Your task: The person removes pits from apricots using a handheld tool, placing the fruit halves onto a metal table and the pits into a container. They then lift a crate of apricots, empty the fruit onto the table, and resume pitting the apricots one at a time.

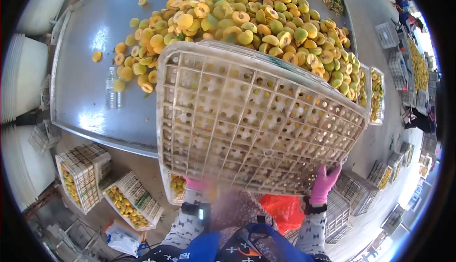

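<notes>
A large white plastic crate (pixel 256 124) is tipped up over the metal table, its grid bottom facing me. My right hand (pixel 325 184), in a pink glove, holds the crate's lower right edge. At the lower left edge, my left hand (pixel 197 184), also pink-gloved, is mostly hidden below the crate, and its fingers do not show clearly. Beyond the crate's upper rim lies a big heap of halved yellow-green fruit (pixel 266 15). The crate's inside is hidden from view.
The metal table (pixel 71 91) has a raised rim; a plastic bottle (pixel 114 88) lies on it at the left. Crates of fruit (pixel 128 205) stand on the floor at lower left, more stacked crates (pixel 354 190) at right. A red bag (pixel 283 212) is near my body.
</notes>
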Tool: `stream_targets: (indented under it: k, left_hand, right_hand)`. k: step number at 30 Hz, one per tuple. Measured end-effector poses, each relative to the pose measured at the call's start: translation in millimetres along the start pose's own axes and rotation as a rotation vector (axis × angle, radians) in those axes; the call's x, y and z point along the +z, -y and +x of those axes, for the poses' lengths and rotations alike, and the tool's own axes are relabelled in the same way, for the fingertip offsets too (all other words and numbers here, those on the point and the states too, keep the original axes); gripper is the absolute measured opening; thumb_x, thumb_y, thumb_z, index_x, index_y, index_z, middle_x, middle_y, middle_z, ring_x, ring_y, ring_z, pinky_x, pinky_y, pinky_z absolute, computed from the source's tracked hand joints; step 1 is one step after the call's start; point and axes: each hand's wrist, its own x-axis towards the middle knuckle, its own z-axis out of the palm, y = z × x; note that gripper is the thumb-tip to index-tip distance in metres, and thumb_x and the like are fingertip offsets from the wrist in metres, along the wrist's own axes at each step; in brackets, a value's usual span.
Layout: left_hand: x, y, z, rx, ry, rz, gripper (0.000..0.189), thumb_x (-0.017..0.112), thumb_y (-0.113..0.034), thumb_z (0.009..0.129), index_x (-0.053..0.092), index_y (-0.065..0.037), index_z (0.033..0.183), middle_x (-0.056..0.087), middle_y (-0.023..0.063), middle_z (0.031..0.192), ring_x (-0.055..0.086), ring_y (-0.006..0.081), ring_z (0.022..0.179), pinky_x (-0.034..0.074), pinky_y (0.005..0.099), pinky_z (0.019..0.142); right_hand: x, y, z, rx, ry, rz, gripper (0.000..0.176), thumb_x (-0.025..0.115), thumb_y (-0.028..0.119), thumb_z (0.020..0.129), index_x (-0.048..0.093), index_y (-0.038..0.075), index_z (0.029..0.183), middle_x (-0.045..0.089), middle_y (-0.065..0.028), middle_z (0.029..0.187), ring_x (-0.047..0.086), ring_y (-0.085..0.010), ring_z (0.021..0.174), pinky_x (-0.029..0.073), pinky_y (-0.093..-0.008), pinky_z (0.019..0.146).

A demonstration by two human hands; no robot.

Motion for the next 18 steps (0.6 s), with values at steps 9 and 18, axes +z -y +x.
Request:
stream_targets:
  k: [9, 18]
  left_hand:
    - [1, 14, 38, 0.274, 0.071, 0.337, 0.048, 0.049, -0.035, 0.099, 0.049, -0.007, 0.137, 0.053, 0.0093, 0.129, 0.054, 0.025, 0.115, 0.044, 0.0401, 0.098]
    - [15, -43, 163, 0.45, -0.103, 0.146, 0.055, 0.045, -0.042, 0.099, 0.046, -0.008, 0.142, 0.044, 0.0122, 0.146, 0.049, 0.0317, 0.128, 0.039, 0.0478, 0.109]
  right_hand:
    - [26, 62, 43, -0.009, 0.088, 0.064, 0.05, 0.065, 0.011, 0.089, 0.045, -0.004, 0.132, 0.056, -0.0041, 0.103, 0.05, -0.0112, 0.083, 0.045, -0.0247, 0.072]
    - [77, 67, 142, -0.141, 0.142, 0.172, 0.059, 0.075, 0.021, 0.085, 0.047, -0.009, 0.128, 0.063, -0.0129, 0.109, 0.06, -0.0177, 0.093, 0.049, -0.0309, 0.082]
